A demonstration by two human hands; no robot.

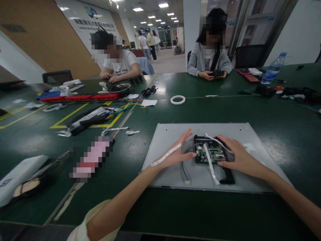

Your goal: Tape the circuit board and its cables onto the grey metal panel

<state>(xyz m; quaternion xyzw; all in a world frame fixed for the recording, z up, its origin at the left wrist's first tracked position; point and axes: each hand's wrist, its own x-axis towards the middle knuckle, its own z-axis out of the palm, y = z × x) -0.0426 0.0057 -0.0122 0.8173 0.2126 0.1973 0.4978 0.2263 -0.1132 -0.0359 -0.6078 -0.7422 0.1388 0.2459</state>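
A grey metal panel (173, 134) lies flat on the green table in front of me. On it sits a small green circuit board (209, 153) in a black frame, with white tape strips across it. My left hand (177, 152) rests flat beside the board's left edge, fingers stretched out, thumb touching the board. A strip of white tape (165, 155) lies stuck across the back of that hand. My right hand (237, 154) lies flat on the board's right side, fingers spread, fingertips at a tape strip. A thin cable (185, 170) loops on the panel below the board.
A roll of white tape (178, 99) lies beyond the panel. Cables, a red bar (80, 97) and black parts clutter the left. A water bottle (273, 69) stands at the far right. Two people sit across the table, hands on their own items. A white device (17, 175) lies near left.
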